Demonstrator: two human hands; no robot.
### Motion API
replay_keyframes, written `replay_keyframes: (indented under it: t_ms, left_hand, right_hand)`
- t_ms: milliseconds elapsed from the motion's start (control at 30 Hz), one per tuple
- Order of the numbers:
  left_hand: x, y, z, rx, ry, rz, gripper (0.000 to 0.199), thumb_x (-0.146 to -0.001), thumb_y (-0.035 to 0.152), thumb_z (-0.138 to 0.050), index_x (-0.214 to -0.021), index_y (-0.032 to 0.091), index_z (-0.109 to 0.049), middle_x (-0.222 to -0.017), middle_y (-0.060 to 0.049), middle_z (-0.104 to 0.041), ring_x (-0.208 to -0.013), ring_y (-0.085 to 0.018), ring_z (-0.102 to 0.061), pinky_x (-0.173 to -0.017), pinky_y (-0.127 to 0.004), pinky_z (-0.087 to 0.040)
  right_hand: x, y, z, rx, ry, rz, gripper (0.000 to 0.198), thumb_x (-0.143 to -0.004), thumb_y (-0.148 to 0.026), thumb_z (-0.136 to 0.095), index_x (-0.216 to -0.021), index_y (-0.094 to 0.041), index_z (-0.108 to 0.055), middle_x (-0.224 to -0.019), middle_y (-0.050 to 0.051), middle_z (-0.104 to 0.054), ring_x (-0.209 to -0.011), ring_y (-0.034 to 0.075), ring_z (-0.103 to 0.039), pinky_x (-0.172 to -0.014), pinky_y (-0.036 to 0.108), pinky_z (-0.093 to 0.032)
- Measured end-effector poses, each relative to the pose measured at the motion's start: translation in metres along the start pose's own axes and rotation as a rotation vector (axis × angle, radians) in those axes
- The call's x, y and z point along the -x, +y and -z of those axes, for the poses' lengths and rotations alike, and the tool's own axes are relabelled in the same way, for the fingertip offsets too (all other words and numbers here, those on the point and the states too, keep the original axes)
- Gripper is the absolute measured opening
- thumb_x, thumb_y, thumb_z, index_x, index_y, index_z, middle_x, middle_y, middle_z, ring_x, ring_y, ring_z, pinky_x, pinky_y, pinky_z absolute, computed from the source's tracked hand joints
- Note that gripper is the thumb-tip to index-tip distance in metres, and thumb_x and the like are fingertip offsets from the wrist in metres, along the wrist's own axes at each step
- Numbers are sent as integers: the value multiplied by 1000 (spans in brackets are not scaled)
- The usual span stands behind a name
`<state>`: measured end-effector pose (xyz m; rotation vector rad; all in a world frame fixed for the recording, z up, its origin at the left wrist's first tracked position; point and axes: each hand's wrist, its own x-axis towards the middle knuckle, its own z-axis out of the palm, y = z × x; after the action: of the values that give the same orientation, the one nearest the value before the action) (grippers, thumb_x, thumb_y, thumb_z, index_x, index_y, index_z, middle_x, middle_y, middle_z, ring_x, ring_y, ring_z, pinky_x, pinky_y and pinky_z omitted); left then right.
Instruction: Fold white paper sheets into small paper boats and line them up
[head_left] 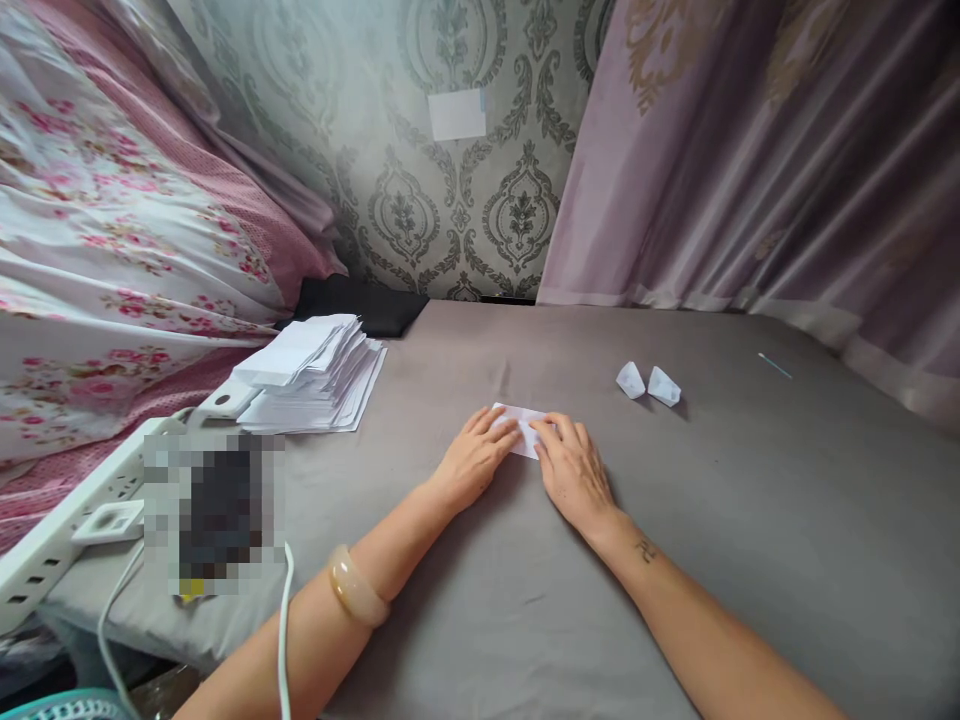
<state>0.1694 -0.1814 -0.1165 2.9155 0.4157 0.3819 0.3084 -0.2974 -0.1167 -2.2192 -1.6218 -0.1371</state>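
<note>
I have both hands near the middle of the frame, on a small white sheet of paper (526,441) that lies on the grey cloth (712,560). My left hand (478,458) is open and palm down, its fingers stretched over the left part of the sheet. My right hand (576,470) bends its fingers down onto the right edge; whether the thumb and forefinger pinch the paper there, I cannot tell. A pale bangle (358,587) sits on my left forearm, toward the bottom of the frame, and a dark mark (645,550) shows by my right wrist.

Right of centre, two folded white paper pieces (631,380) lie side by side, well apart from my hands. Farther toward the right edge is a thin bluish stick (775,366). Left of centre there is a thick stack of white paper (311,372) (its edges are rather ragged), with something flat and black (386,310) just behind it. A white power strip (82,500) runs along the left edge, near a pixelated dark object (221,510) that I cannot make out. A white cable (285,630) crosses in front of my left forearm at the lower left. Patterned wallpaper (461,215) fills the top centre, and a mauve curtain (720,150) hangs at the upper right.
</note>
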Motion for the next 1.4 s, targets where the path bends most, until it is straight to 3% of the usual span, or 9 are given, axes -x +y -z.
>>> replay_keyframes:
  t_ms: [100, 333, 500, 733, 867, 1000, 1133, 1233, 1400]
  left_hand:
    - [-1, -6, -8, 31, -97, -3, 58, -78, -1, -32, -133, 17, -40, -143, -9, -42, -134, -19, -35, -109, -38, -30]
    - [9, -15, -5, -53, 20, 207, 45, -82, 4, -35, -125, 10, -49, -137, -16, -48, -130, -25, -40, -106, -40, -35]
    - [13, -8, 3, -31, 231, 132, 25, -86, 20, -47, -108, 17, -58, -125, -12, -55, -117, -28, -47, -96, -44, -41]
    - [4, -1, -2, 113, 126, 52, 22, -92, 31, -45, -100, 20, -62, -102, -6, -61, -94, -19, -53, -84, -32, -46]
    - [2, -1, 0, -66, 85, -22, 30, -96, 29, -33, -97, 19, -61, -97, -7, -61, -90, -19, -53, -79, -32, -45]
    - [2, 0, 4, -237, 79, -68, 30, -97, 26, -30, -95, 17, -59, -93, -7, -61, -87, -21, -52, -74, -34, -43]
    - [5, -4, 8, -238, 115, -63, 25, -95, 21, -33, -101, 17, -57, -100, -8, -61, -90, -21, -51, -77, -34, -44]
    - [8, -5, 9, -184, 119, -68, 26, -92, 14, -35, -109, 16, -55, -105, -9, -60, -95, -22, -50, -80, -35, -45]
    - [14, 6, 9, 9, 132, -35, 32, -84, 6, -38, -109, 17, -55, -104, -9, -58, -95, -20, -52, -84, -33, -47]
  right_hand:
    - [-1, 7, -5, -1, -88, 148, 51, -86, -5, -31, -131, -21, -48, -140, 6, -46, -130, 23, -38, -104, 40, -34]
    - [0, 13, -4, 32, -107, 38, 50, -86, -12, -33, -133, -3, -45, -141, 16, -43, -132, 25, -36, -109, 40, -30]
    - [0, 11, -2, 23, -86, 38, 48, -85, -13, -35, -131, -7, -48, -139, 15, -46, -129, 25, -40, -107, 41, -32]
    - [2, 11, 5, -18, -134, 42, 46, -86, -23, -42, -129, -11, -49, -139, 14, -45, -127, 26, -40, -105, 41, -33]
    - [3, 16, 9, -77, -140, 72, 45, -84, -30, -48, -127, -18, -50, -135, 10, -48, -123, 25, -43, -101, 41, -36]
    - [3, 21, 8, -132, -24, 105, 44, -80, -26, -55, -124, -19, -53, -133, 9, -49, -119, 25, -44, -97, 40, -39]
    - [3, 19, 9, -118, 117, 221, 22, -85, -16, -51, -101, -21, -65, -111, 6, -62, -105, 20, -51, -94, 36, -40]
    - [5, 10, 13, -54, 156, 327, 22, -88, -12, -46, -87, -20, -67, -90, 4, -65, -89, 18, -54, -97, 38, -35]
    - [14, -13, 17, 33, 134, 401, 24, -87, -8, -43, -83, -18, -65, -84, 6, -62, -86, 19, -51, -94, 35, -35]
